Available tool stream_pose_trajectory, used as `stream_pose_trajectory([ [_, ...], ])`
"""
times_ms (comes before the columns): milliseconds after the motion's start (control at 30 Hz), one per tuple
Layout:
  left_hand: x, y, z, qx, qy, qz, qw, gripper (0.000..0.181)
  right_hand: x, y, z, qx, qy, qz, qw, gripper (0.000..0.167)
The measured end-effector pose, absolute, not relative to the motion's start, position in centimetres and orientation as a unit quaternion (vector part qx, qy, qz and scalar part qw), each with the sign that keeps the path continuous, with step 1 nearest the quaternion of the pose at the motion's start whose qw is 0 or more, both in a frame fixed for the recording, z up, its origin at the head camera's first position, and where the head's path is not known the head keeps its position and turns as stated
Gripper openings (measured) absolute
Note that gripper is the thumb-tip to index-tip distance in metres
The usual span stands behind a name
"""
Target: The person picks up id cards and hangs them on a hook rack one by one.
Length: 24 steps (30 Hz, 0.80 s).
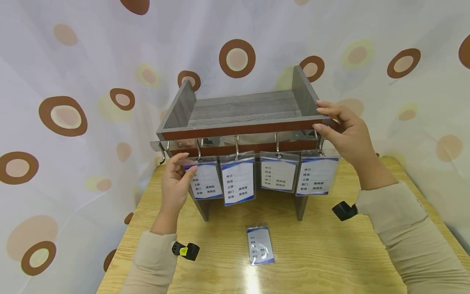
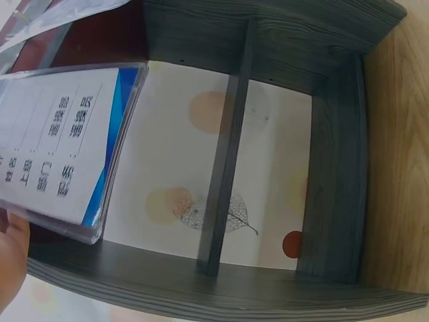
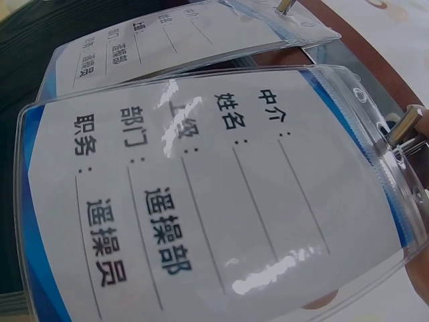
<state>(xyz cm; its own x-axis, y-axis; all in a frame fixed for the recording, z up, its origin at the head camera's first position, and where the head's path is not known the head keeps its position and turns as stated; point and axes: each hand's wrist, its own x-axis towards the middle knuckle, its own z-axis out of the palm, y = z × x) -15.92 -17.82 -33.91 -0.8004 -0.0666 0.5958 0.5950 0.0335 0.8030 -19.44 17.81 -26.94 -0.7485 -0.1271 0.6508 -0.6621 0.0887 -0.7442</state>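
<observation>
Several clear badge holders with white and blue cards hang from a metal hook rail [image 1: 220, 141] along the shelf's front. My left hand [image 1: 174, 183] pinches the upper left edge of the leftmost badge holder [image 1: 207, 181]; in the left wrist view, fingers show beside a badge holder [image 2: 60, 147]. At the front right corner of the grey wooden shelf [image 1: 242, 107], my right hand [image 1: 346, 128] grips the corner, thumb in front and fingers over the side. Just below it hangs the rightmost badge holder [image 1: 317, 175], large in the right wrist view.
Another badge holder [image 1: 260, 245] lies flat on the wooden table [image 1: 220, 261] in front of the shelf. A bare hook [image 1: 161, 154] sits at the rail's left end. Behind everything hangs a spotted cloth [image 1: 257, 24]. The shelf's legs stand on the table.
</observation>
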Motion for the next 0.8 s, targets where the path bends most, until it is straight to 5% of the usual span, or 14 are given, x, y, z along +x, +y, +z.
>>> stream_pose_trajectory([
  [800,-13.9,-19.7,-38.7,-0.043,-0.693,-0.699,0.172,0.026,-19.8,18.0,-27.1,0.300,-0.686,0.629,0.212,0.030],
])
